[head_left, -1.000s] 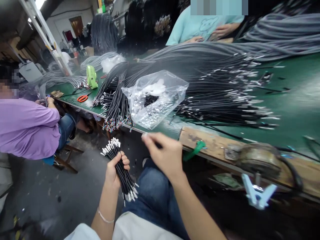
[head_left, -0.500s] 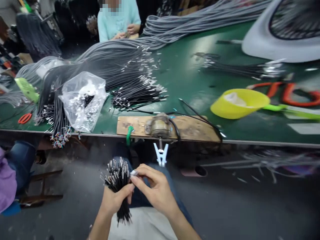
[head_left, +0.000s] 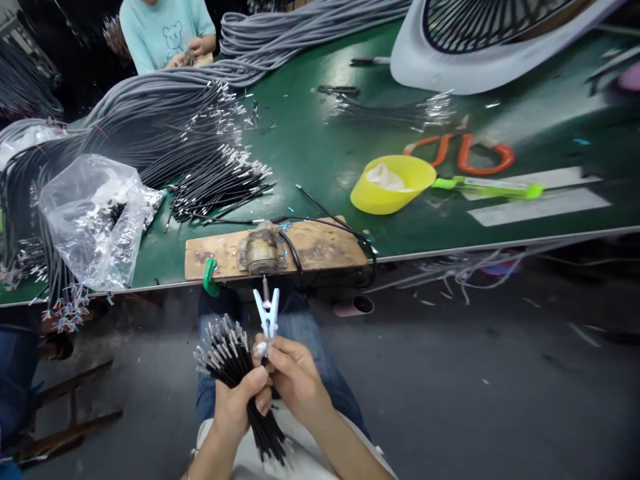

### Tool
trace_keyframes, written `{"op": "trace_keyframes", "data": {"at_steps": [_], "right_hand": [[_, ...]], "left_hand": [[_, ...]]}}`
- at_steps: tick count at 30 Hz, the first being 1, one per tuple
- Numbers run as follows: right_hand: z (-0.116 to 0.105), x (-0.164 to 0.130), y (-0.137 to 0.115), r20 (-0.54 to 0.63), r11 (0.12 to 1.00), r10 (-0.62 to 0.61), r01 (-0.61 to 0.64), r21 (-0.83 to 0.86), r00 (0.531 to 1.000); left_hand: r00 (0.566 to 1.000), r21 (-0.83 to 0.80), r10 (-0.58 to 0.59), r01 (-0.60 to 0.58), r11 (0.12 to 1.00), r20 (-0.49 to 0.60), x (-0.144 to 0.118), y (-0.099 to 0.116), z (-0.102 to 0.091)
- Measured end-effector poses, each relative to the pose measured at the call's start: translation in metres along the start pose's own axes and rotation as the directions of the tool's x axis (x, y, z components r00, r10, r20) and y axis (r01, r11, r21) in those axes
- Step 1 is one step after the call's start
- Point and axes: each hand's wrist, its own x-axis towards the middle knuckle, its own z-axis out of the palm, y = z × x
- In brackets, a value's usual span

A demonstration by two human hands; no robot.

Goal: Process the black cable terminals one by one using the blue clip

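The left hand (head_left: 237,400) was closed around a bundle of thin black wires with silver metal tips (head_left: 235,363), held low over the lap in front of the green table (head_left: 320,153), tips fanned upward. The right hand (head_left: 293,377) touched it, thumb and forefinger pinched on a single silver-tipped wire end (head_left: 261,348) just beside the bundle. Directly above hung a pale blue plastic clip (head_left: 267,315), below a worn wooden board (head_left: 275,248) at the table's edge. Farther back lay a crumpled clear plastic bag (head_left: 93,220), a yellow plastic bowl (head_left: 393,183) and a heap of long grey cables (head_left: 165,113).
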Motion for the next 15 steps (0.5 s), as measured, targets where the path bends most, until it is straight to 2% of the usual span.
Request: {"op": "trace_keyframes", "data": {"at_steps": [2, 4, 6, 8, 10, 11, 13, 14, 15], "right_hand": [[-0.003, 0.002, 0.0, 0.062, 0.987, 0.118, -0.124, 0.101, 0.991], [-0.004, 0.004, -0.002, 0.064, 0.987, 0.114, -0.121, 0.109, 0.991], [-0.004, 0.005, -0.004, 0.068, 0.998, 0.04, -0.044, 0.048, 0.997], [-0.005, 0.005, -0.005, 0.107, 0.993, -0.078, 0.087, -0.082, 0.991], [-0.014, 0.005, -0.005, 0.145, 0.943, -0.187, 0.219, -0.249, 0.972], [-0.023, 0.004, -0.004, 0.129, 0.901, -0.232, 0.262, -0.344, 0.964], [-0.048, 0.002, -0.002, -0.008, 0.808, -0.312, 0.261, -0.528, 0.95], [-0.062, 0.0, -0.002, -0.122, 0.731, -0.381, 0.218, -0.647, 0.917], [-0.077, -0.004, -0.002, -0.249, 0.638, -0.485, 0.145, -0.756, 0.838]], "left_hand": [[0.998, 0.03, -0.02, 0.019, 0.999, 0.054, 0.0, 0.0, -0.006], [0.994, 0.06, -0.05, 0.044, 0.997, 0.098, -0.001, 0.002, -0.01], [0.989, 0.083, -0.077, 0.067, 0.994, 0.123, -0.001, 0.007, -0.012], [0.987, 0.101, -0.091, 0.078, 0.992, 0.131, -0.002, 0.015, -0.011], [0.989, 0.115, -0.089, 0.075, 0.991, 0.122, -0.004, 0.027, -0.012], [0.991, 0.118, -0.081, 0.068, 0.991, 0.108, -0.005, 0.034, -0.015], [0.996, 0.117, -0.056, 0.047, 0.992, 0.07, -0.01, 0.052, -0.024], [0.998, 0.111, -0.038, 0.033, 0.993, 0.042, -0.013, 0.062, -0.03], [0.999, 0.102, -0.026, 0.024, 0.995, 0.019, -0.016, 0.071, -0.037]]}}
